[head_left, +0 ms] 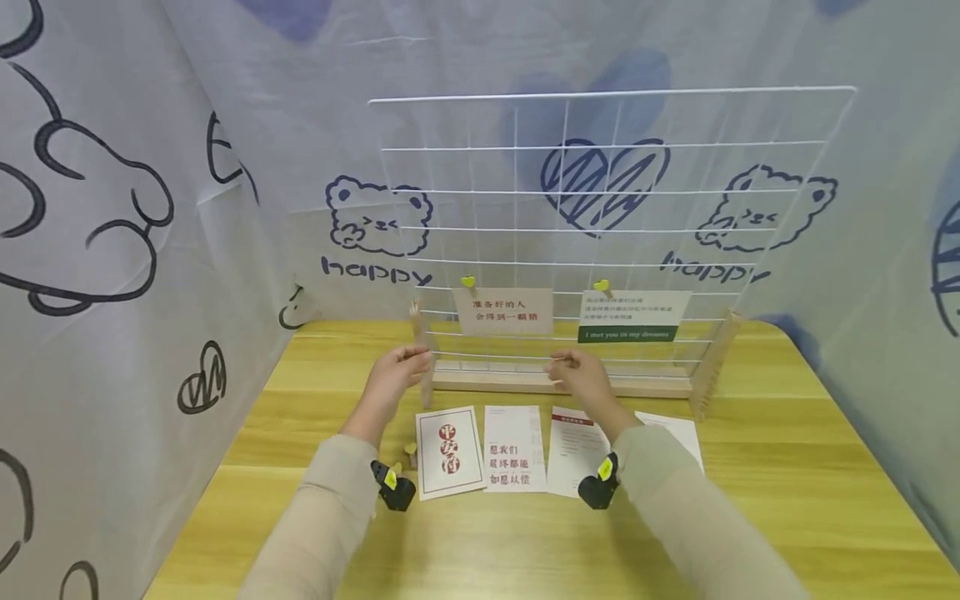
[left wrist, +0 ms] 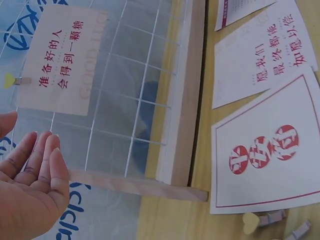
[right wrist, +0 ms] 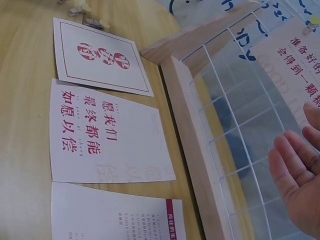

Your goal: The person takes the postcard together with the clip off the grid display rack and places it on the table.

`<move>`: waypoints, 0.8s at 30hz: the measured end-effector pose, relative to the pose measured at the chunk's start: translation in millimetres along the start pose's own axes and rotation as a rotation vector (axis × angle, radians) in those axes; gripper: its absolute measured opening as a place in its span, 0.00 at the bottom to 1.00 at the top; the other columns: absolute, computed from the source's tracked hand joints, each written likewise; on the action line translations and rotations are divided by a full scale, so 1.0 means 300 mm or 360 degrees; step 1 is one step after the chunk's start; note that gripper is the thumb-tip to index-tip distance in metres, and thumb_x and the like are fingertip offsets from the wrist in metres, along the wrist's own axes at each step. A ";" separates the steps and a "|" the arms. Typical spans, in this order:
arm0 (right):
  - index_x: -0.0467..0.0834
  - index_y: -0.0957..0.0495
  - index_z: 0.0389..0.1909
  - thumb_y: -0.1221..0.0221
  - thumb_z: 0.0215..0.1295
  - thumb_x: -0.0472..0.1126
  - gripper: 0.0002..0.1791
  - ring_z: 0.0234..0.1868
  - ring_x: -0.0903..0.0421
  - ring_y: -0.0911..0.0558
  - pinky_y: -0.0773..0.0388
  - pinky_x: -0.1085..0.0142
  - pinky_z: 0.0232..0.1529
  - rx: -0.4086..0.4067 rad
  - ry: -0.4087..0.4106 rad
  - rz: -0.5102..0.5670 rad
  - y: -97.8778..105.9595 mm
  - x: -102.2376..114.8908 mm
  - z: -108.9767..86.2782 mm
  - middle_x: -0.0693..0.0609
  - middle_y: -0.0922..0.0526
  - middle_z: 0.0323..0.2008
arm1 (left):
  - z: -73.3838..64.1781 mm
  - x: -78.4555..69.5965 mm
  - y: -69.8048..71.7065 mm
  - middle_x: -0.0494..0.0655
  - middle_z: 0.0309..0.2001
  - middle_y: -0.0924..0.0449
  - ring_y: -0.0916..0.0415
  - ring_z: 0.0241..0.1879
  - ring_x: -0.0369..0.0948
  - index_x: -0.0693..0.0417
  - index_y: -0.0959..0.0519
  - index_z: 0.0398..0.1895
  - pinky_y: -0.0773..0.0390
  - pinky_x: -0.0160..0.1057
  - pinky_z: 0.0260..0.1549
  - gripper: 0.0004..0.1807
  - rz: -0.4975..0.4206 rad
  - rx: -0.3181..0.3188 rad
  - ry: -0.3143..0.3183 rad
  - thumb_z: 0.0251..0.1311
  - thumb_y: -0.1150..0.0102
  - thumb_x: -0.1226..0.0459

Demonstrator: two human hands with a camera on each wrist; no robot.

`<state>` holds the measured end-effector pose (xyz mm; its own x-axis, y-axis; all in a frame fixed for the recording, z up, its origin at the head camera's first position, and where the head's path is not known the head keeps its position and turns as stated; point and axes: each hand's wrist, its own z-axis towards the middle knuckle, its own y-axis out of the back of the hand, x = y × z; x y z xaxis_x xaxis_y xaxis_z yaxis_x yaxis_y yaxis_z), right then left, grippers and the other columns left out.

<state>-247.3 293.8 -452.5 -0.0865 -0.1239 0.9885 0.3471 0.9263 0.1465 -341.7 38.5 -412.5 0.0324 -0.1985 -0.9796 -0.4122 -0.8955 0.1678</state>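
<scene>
A white wire grid [head_left: 540, 192] stands upright in a wooden base [head_left: 487, 381]. Two cards hang low on it: a pale pink card [head_left: 505, 321] and a white card with a green band [head_left: 634, 312], each under a clip with a yellow heart [head_left: 468, 282]. My left hand [head_left: 392, 379] is beside the left wooden foot, fingers loosely bent and nothing in them. Between the hanging cards and the table cards hovers my right hand [head_left: 583, 382], before the lower wires, also with nothing in its fingers. The left wrist view shows the left palm [left wrist: 32, 200] near the pink card.
Several cards lie in a row before the base: a red-bordered card [head_left: 450, 454], a card with red characters [head_left: 513, 450], a red-headed card [head_left: 573, 454] and one partly under the right sleeve [head_left: 678, 429]. Small loose heart clips [left wrist: 250, 222] lie left of them on the wooden table [head_left: 247, 500].
</scene>
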 end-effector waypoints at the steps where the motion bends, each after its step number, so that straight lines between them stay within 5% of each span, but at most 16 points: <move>1: 0.30 0.34 0.49 0.47 0.57 0.34 0.19 0.42 0.44 0.26 0.28 0.58 0.43 0.0008 0.0008 -0.0012 0.003 0.004 0.002 0.39 0.25 0.38 | 0.004 -0.008 -0.003 0.58 0.51 0.33 0.34 0.51 0.49 0.63 0.34 0.53 0.34 0.42 0.50 0.21 -0.0008 0.0005 -0.0014 0.58 0.51 0.61; 11: 0.32 0.32 0.49 0.44 0.56 0.38 0.21 0.43 0.45 0.26 0.30 0.56 0.45 -0.0032 0.0104 -0.0133 0.027 0.055 0.021 0.39 0.26 0.42 | 0.058 -0.060 -0.026 0.58 0.53 0.34 0.35 0.51 0.50 0.63 0.35 0.54 0.36 0.42 0.51 0.22 -0.0183 0.0064 -0.0115 0.58 0.50 0.62; 24: 0.36 0.32 0.50 0.45 0.56 0.38 0.20 0.46 0.49 0.28 0.30 0.61 0.46 -0.0198 0.0127 -0.0217 0.034 0.103 0.043 0.42 0.27 0.45 | 0.107 -0.160 -0.060 0.46 0.52 0.32 0.35 0.50 0.42 0.55 0.32 0.53 0.34 0.37 0.49 0.20 -0.0001 -0.0008 -0.0285 0.57 0.49 0.60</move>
<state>-258.6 304.0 -420.8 -0.0683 -0.2778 0.9582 0.4505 0.8484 0.2780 -365.2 77.0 -371.9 -0.1301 -0.1244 -0.9837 -0.4078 -0.8976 0.1674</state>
